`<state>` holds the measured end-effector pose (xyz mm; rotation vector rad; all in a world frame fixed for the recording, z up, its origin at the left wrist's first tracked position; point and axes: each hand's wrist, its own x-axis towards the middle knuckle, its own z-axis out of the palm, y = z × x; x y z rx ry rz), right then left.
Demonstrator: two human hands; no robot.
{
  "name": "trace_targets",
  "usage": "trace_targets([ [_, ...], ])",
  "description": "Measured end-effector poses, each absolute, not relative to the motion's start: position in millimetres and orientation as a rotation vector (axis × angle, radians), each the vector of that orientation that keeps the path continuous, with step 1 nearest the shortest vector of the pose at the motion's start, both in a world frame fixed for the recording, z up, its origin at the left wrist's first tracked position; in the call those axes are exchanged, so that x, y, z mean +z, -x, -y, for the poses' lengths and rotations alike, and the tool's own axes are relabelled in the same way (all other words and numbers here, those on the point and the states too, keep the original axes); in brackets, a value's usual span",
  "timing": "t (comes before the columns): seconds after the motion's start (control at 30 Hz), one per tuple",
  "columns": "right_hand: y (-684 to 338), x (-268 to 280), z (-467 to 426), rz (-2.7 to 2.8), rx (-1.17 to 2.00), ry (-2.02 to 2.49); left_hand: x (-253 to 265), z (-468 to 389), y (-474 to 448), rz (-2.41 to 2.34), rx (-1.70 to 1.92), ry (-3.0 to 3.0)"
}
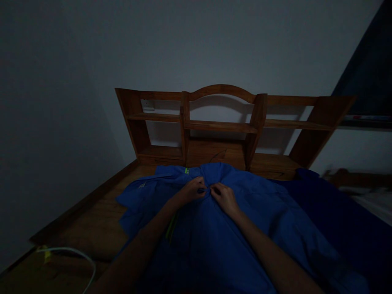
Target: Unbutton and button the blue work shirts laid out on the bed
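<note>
A blue jacket-like garment (196, 237) with small yellow-green trim lies spread out in front of me. My left hand (193, 190) pinches its cloth near the upper middle, fingers closed. Just to the right, my right hand (225, 197) is closed in a pinch on the same gathered cloth. The fingertips of both hands almost meet along the garment's middle line. Whether a button or zip sits between them is too dark and small to make out.
Behind the garment stands a wooden headboard with shelves (220, 127) against a pale wall. Bare wooden boards (88, 220) show at left, with a pale cable (76, 251) near the lower left corner. Dark blue cloth (330, 204) lies at right.
</note>
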<state>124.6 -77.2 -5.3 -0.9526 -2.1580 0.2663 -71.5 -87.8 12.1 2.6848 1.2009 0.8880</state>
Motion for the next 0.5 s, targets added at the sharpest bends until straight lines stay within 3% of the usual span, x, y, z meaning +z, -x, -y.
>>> trace_targets([
  [0.5,-125.5,-0.9,79.8,2.123,0.308,0.965,8.3,84.3,72.0,-1.151,0.908,-2.578],
])
